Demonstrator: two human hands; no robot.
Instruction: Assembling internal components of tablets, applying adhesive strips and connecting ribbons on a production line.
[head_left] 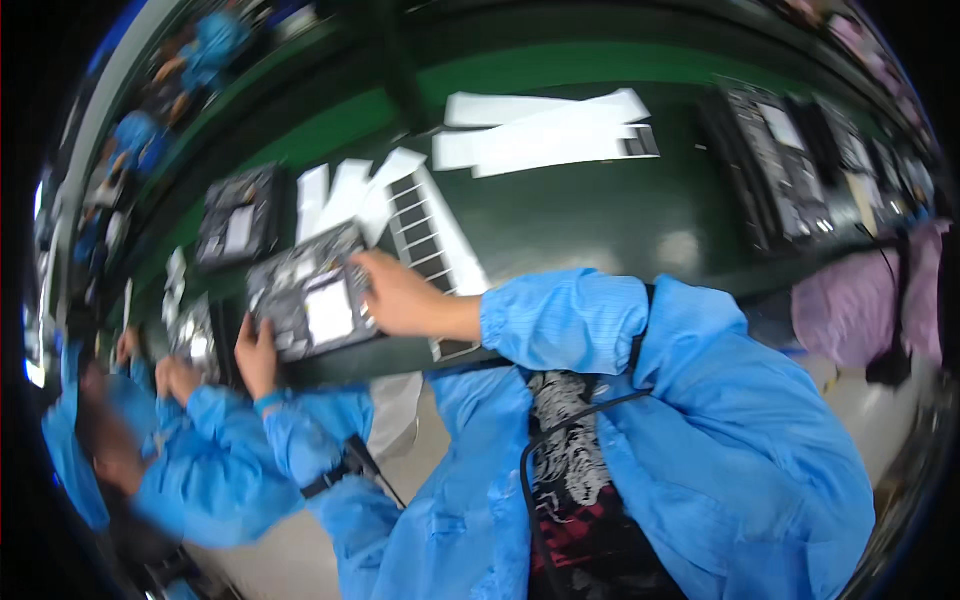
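A flat, dark electronic device chassis (290, 305) with exposed grey parts and a bright whitish rectangle is held between my two hands, tilted above the near edge of the bench. My left hand (257, 352) grips its lower left edge. The fingers of my right hand (398, 297) close over its right side, thumb on top. Just beyond lies a strip sheet (425, 235) of black rectangles on white backing, with white paper strips (345, 192) beside it. Motion blur hides the finer parts.
A similar chassis stack (240, 218) lies to the left on the green bench (560, 225). More white sheets (550, 132) are at the back. Chassis stacks (770, 160) stand at the right. A co-worker in blue (215, 470) handles another unit (197, 335) close on my left.
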